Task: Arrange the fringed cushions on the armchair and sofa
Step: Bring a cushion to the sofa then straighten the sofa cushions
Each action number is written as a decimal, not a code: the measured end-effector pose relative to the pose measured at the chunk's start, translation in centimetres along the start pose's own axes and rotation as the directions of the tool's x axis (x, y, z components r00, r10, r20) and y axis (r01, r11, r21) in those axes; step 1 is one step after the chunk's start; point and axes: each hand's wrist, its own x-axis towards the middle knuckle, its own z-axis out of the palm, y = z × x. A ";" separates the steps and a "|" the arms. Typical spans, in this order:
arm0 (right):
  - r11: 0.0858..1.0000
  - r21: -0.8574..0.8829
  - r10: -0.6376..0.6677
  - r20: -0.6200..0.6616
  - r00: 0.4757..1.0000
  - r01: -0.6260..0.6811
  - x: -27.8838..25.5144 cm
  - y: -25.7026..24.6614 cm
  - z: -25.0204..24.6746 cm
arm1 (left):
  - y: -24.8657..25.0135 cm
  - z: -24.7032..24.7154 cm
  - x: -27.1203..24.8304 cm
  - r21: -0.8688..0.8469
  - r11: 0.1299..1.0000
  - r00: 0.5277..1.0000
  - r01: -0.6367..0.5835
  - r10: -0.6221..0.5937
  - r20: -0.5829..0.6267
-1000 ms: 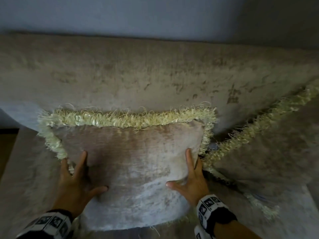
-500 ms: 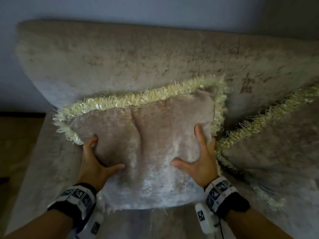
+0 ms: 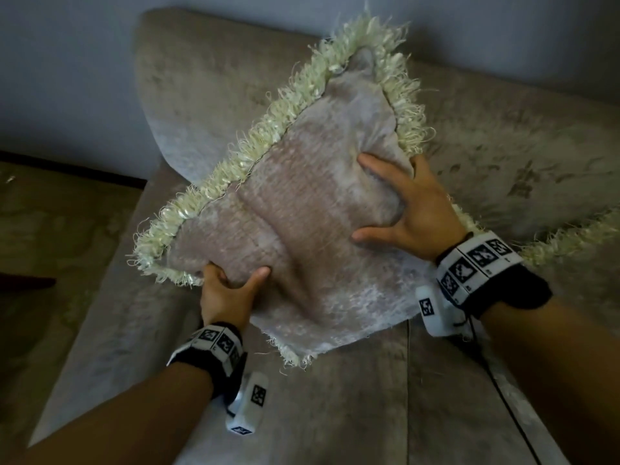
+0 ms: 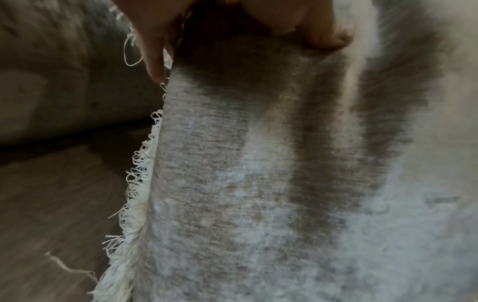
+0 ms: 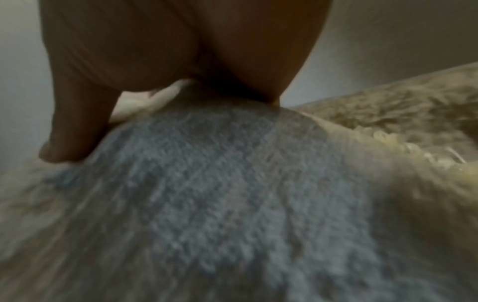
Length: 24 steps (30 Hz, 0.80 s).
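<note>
A beige velvet cushion (image 3: 302, 223) with a cream fringe is lifted off the sofa (image 3: 369, 397), tilted with one corner pointing up and to the right. My left hand (image 3: 231, 283) grips its lower left corner, thumb on the front face. My right hand (image 3: 399, 203) grips its right edge, fingers dug into the fabric. The left wrist view shows the cushion (image 4: 258, 173) from close by, with its fringe down the left side. The right wrist view is blurred, with the cushion (image 5: 232, 194) filling it. Behind my right wrist a second cushion's fringe (image 3: 570, 236) lies against the backrest.
The sofa's backrest (image 3: 208, 95) ends at the upper left against a grey wall (image 3: 67, 62). A brown floor (image 3: 50, 246) lies to the left of the sofa. The seat in front of me has a seam (image 3: 407, 380) between its two pads.
The cushion has come off the backrest and turned, its right corner rising. My hands went from pressing flat on its face to gripping its left corner and right edge.
</note>
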 end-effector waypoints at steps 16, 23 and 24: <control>0.974 -0.222 -0.062 -0.077 0.995 0.044 -0.3 1.8 3.7 | -0.8 2.7 2.7 0.042 0.984 0.984 0.175 -0.175 -0.005; 0.907 -0.293 0.262 -0.171 0.950 -0.303 -6.1 -2.5 3.5 | 3.2 -3.3 0.6 0.309 0.948 0.994 -0.075 0.047 0.100; 0.881 -0.339 0.319 -0.088 0.944 -0.330 -6.6 -3.4 3.3 | 4.1 -4.7 0.1 0.333 0.934 0.988 -0.130 0.092 0.127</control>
